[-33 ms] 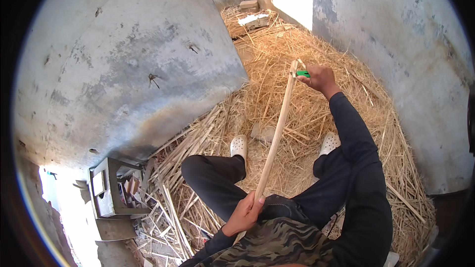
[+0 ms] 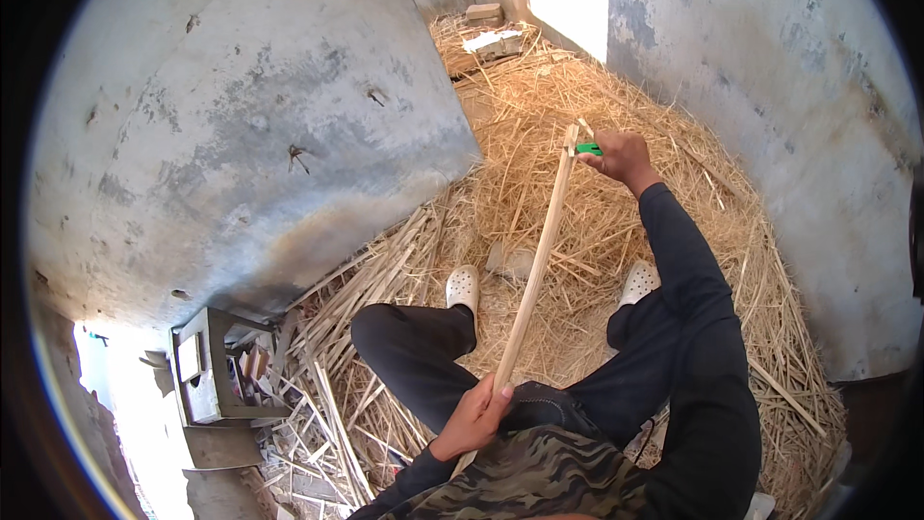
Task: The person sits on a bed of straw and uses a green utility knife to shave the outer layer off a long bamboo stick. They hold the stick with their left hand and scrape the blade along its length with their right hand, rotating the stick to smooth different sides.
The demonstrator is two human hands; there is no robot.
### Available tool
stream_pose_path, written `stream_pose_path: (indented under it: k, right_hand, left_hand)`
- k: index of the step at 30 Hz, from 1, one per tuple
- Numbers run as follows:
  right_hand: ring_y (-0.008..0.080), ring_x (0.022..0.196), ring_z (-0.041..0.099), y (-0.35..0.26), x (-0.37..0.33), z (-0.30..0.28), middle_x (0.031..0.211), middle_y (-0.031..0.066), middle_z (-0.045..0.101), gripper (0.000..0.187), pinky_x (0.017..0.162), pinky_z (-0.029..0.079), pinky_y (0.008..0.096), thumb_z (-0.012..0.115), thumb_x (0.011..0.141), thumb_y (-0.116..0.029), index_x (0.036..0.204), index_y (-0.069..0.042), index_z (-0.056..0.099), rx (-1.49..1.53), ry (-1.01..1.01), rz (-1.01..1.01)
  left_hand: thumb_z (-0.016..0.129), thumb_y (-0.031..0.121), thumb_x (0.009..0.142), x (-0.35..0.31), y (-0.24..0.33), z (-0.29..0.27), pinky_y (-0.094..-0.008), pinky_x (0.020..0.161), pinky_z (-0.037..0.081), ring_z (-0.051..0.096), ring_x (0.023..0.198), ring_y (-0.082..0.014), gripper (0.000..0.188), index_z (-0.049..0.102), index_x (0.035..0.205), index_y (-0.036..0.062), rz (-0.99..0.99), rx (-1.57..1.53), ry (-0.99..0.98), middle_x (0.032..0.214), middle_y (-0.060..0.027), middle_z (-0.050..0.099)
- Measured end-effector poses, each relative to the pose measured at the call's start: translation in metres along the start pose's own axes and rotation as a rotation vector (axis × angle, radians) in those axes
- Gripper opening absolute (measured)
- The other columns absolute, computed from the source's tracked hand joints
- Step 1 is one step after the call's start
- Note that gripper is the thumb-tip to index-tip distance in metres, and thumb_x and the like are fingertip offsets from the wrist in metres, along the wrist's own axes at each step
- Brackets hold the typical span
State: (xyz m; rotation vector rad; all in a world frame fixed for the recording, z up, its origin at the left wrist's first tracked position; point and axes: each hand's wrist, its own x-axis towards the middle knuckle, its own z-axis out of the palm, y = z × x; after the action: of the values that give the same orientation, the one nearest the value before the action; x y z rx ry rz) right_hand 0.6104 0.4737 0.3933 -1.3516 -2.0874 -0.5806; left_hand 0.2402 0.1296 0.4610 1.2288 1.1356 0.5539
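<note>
A long pale wooden strip [image 2: 537,279] slants from my lap up and away between my knees. My left hand [image 2: 477,415] is closed round its lower part, near my waist. At the far end, my right hand [image 2: 622,158] grips a green-handled knife [image 2: 588,148] against the strip's right side. A thin sliver of wood [image 2: 585,127] stands out beside the strip's tip, next to the knife. The blade itself is mostly hidden.
Straw-coloured shavings [image 2: 520,202] cover the floor round my white clogs [image 2: 462,286]. Split strips [image 2: 337,424] lie at the left, beside a small wooden cabinet [image 2: 207,376]. Worn walls [image 2: 289,96] stand on both sides, with a brick [image 2: 484,12] at the far end.
My right hand and the knife have moved slightly nearer to me along the strip. The left hand keeps its hold.
</note>
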Motion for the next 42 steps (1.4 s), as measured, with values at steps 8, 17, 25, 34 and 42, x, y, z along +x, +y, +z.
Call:
stream_pose_path:
  k: [8,17,25,34,42]
  right_hand:
    - [0.0209,0.041,0.051,0.025,-0.02,0.018,0.047,0.0027,0.048,0.069,0.043,0.04,0.0368,0.045,0.082,-0.08,0.061,-0.014,0.051,0.034,-0.089,-0.092]
    - [0.0248,0.046,0.054,0.03,-0.034,0.031,0.052,0.0059,0.05,0.07,0.047,0.041,0.0382,0.041,0.087,-0.076,0.062,-0.011,0.049,0.095,-0.09,-0.189]
    - [0.0297,0.067,0.065,0.095,-0.087,-0.022,0.075,0.0163,0.067,0.07,0.058,0.047,0.0471,0.031,0.097,-0.064,0.097,-0.006,0.071,-0.222,-0.351,0.807]
    - [0.0241,0.046,0.051,-0.007,-0.026,-0.024,0.053,0.0078,0.05,0.057,0.045,0.039,0.0392,0.045,0.095,-0.06,0.074,-0.009,0.058,0.237,-0.257,0.248]
    - [0.0272,0.046,0.055,-0.038,-0.016,-0.025,0.051,0.0096,0.052,0.057,0.045,0.041,0.0419,0.047,0.095,-0.061,0.071,-0.009,0.054,0.323,-0.176,0.16]
  left_hand:
    - [0.045,0.031,0.105,-0.002,-0.002,-0.01,-0.0209,0.054,0.033,0.038,0.061,-0.0041,0.026,0.049,0.099,0.0057,-0.101,-0.253,-0.1,0.072,0.0051,0.042]
    - [0.045,0.032,0.105,-0.022,-0.022,-0.01,-0.0199,0.054,0.031,0.036,0.063,-0.0038,0.026,0.048,0.099,0.0069,-0.129,-0.265,-0.133,0.073,0.0052,0.04]
    - [0.043,0.032,0.105,-0.049,-0.013,-0.026,-0.0197,0.047,0.031,0.036,0.053,-0.0036,0.025,0.047,0.099,0.0084,-0.287,-0.275,0.01,0.067,0.0056,0.04]
    - [0.044,0.035,0.104,0.018,0.013,-0.019,-0.0192,0.043,0.03,0.035,0.05,-0.003,0.026,0.047,0.098,0.01,-0.183,-0.308,-0.052,0.066,0.0052,0.041]
    - [0.046,0.034,0.104,0.01,0.016,-0.01,-0.0192,0.044,0.027,0.033,0.052,-0.0021,0.026,0.048,0.098,0.009,-0.2,-0.354,-0.12,0.067,0.0063,0.04]
